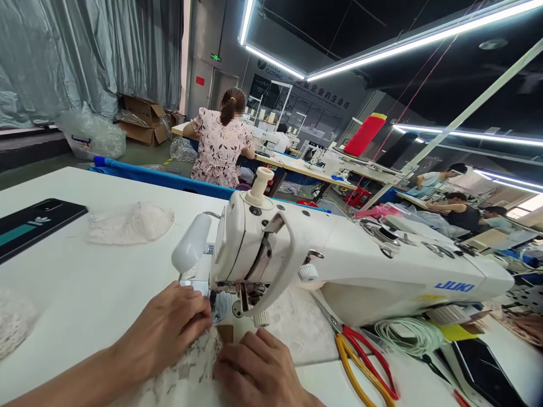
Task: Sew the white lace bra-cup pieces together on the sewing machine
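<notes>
Curling half-closed at the lace, left hand and right hand: grip unclear. Lace likely light, soft, delicate; hold by edges.

Light strips glare beneath a dark ceiling, with stretching toward the edges.

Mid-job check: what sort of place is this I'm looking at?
Probably a garment-sewing workshop: a large white JUKI sewing machine stands up close, a tall red cone of thread stands beyond it, and dark wall lettering in the background includes the word "CLOTHING".
</notes>
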Demonstrator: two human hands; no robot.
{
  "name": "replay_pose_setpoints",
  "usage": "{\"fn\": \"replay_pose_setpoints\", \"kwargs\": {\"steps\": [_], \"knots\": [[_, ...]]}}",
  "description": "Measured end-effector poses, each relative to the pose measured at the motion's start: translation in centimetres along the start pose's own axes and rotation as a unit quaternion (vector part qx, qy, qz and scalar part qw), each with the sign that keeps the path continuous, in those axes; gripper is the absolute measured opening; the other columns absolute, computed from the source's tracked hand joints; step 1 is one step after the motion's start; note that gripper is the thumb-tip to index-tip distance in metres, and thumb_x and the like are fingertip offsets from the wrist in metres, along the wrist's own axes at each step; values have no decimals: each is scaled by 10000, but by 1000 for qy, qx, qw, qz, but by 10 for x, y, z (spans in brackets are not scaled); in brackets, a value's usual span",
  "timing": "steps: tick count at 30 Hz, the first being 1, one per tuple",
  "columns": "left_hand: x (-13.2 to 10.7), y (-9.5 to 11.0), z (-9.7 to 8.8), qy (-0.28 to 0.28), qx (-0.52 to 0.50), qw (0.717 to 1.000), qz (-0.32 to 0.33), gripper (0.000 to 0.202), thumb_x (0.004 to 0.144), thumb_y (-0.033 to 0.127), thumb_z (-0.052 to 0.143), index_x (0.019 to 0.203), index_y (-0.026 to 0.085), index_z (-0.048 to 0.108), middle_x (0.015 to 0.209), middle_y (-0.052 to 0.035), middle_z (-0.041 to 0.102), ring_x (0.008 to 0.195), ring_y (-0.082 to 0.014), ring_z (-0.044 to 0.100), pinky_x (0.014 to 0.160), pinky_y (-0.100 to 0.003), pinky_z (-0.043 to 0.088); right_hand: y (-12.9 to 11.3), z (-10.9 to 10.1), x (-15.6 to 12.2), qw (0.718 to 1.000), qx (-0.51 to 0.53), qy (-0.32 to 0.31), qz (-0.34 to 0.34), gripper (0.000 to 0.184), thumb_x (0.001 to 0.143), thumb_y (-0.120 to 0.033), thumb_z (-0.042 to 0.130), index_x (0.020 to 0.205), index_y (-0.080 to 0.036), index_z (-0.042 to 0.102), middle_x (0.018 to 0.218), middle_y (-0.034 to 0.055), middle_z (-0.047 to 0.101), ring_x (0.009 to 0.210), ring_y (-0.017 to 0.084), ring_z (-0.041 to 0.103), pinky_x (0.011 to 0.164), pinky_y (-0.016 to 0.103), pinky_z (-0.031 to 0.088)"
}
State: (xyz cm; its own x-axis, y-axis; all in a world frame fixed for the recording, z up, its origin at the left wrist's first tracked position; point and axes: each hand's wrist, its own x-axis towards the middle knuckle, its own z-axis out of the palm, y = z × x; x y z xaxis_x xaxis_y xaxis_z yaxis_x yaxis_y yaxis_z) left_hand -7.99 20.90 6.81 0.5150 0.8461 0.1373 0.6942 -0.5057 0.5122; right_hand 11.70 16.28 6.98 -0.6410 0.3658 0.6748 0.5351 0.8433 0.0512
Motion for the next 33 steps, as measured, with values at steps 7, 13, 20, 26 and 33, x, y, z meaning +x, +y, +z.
{"fn": "replay_pose_setpoints", "kwargs": {"steps": [7, 13, 20, 26, 33], "knots": [[-1, -5, 7, 50, -31, 998, 28, 220, 885, 221, 444, 714, 226, 583, 700, 21, 609, 689, -188, 524, 646, -305, 369, -6, 3, 1, 999, -11, 27, 16, 174, 853, -40, 506, 768, -168, 588, 730, -24, 666, 566, 104, 487, 508, 274, 277], [-2, -8, 13, 89, -10, 995, 53, 257, 900, 217, 379, 697, 232, 536, 693, 20, 607, 646, -188, 507, 628, -317, 357, -3, 5, -1, 998, -43, 35, 10, 160, 794, -21, 567, 739, -170, 588, 680, -28, 639, 561, 110, 460, 505, 280, 245], [-2, -6, 16, 88, 3, 995, 43, 303, 924, 210, 302, 737, 217, 540, 753, -16, 623, 691, -212, 540, 595, -331, 388, -2, 4, 3, 998, -43, 45, 17, 180, 835, -29, 539, 724, -151, 611, 701, -7, 666, 560, 111, 459, 479, 276, 246], [-2, -7, 18, 96, 27, 993, 60, 307, 949, 181, 290, 759, 220, 527, 782, -11, 619, 725, -210, 547, 613, -325, 412, 0, 5, 2, 998, -48, 38, 27, 208, 831, -9, 514, 715, -159, 601, 752, -9, 691, 567, 106, 484, 477, 279, 250], [-2, -9, 20, 110, 33, 991, 75, 313, 957, 160, 277, 750, 219, 504, 789, -13, 593, 695, -190, 524, 606, -317, 412, 2, 6, 0, 998, -58, 23, 22, 188, 861, -47, 530, 712, -148, 585, 756, -4, 678, 572, 107, 486, 477, 287, 238]]}}
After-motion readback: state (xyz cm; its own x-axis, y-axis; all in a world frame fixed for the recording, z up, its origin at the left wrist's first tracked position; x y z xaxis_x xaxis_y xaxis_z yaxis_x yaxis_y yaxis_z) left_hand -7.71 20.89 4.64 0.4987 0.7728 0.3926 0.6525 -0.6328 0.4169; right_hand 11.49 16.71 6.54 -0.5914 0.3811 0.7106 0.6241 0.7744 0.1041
